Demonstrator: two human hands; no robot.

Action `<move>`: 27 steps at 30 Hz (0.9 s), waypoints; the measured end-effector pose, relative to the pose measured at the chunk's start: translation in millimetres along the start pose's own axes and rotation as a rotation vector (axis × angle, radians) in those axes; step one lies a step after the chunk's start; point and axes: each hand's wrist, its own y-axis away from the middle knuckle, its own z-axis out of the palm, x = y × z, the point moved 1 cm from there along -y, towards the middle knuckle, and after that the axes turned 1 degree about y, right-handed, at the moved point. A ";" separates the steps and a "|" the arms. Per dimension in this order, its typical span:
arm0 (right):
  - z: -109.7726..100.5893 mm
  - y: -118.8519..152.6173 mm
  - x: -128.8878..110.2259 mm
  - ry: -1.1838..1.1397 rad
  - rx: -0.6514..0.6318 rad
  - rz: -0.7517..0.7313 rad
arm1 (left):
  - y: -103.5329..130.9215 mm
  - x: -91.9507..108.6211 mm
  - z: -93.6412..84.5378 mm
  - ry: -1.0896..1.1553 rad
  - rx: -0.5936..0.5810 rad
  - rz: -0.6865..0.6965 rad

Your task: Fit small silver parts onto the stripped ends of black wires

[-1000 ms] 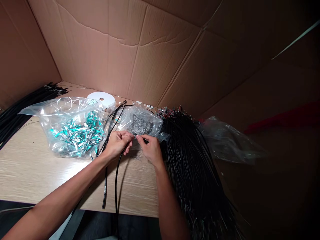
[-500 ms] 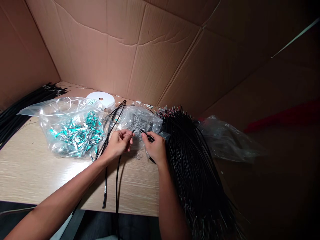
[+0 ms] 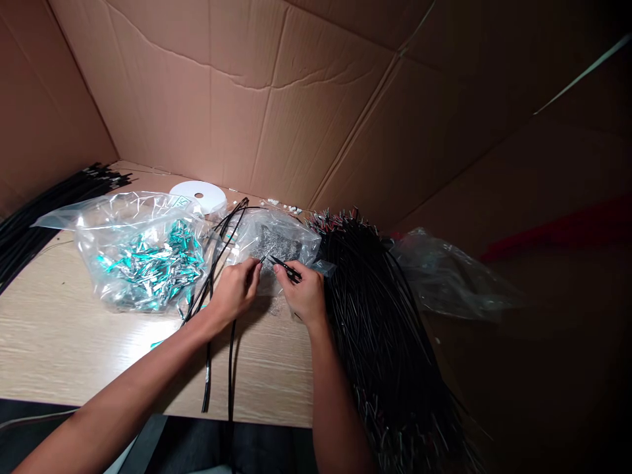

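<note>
My left hand (image 3: pixel 236 288) is closed in a pinch on the end of a thin black cable (image 3: pixel 231 368), whose length hangs down over the table's front edge. Black thread snips (image 3: pixel 293 273) lie in the closed fingers of my right hand (image 3: pixel 308 294). Their pointed tips face the cable end, with a small gap between. Just behind both hands rests a clear plastic bag (image 3: pixel 309 245) of tiny grey metallic pieces. More black cables (image 3: pixel 207 368) run beneath my left hand.
At left sits a clear bag (image 3: pixel 143 263) of teal and silver pieces, with a white disc (image 3: pixel 210 195) behind it. A thick bundle of black cables (image 3: pixel 380 316) borders my right arm. Other cables (image 3: pixel 34 217) lie far left. Cardboard walls (image 3: pixel 237 99) enclose the table.
The snips have turned slightly and their tips have come a little left, nearer the cable end. My left fingers have curled in, and the hand has shifted slightly.
</note>
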 end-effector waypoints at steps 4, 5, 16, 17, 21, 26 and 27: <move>-1.1 0.8 -0.4 -0.019 0.022 -0.016 | -0.3 0.5 -0.5 0.011 -0.007 -0.015; -0.1 1.0 0.4 -0.015 0.025 -0.029 | -0.4 1.7 -0.9 0.028 -0.012 -0.021; 9.1 0.3 4.3 0.046 -0.046 -0.047 | 1.1 2.5 3.7 0.058 -0.039 -0.079; 8.8 0.4 3.2 0.051 -0.055 -0.038 | 1.5 1.4 5.0 0.039 -0.036 -0.084; 7.4 1.2 0.8 0.064 -0.103 -0.004 | 3.0 -2.8 10.4 0.006 -0.050 -0.098; 2.7 0.5 2.8 0.042 -0.007 0.036 | -1.0 -4.5 10.2 0.244 -0.047 -0.209; 1.5 0.1 3.4 0.038 0.015 0.041 | -2.7 -4.3 9.1 0.366 -0.060 -0.269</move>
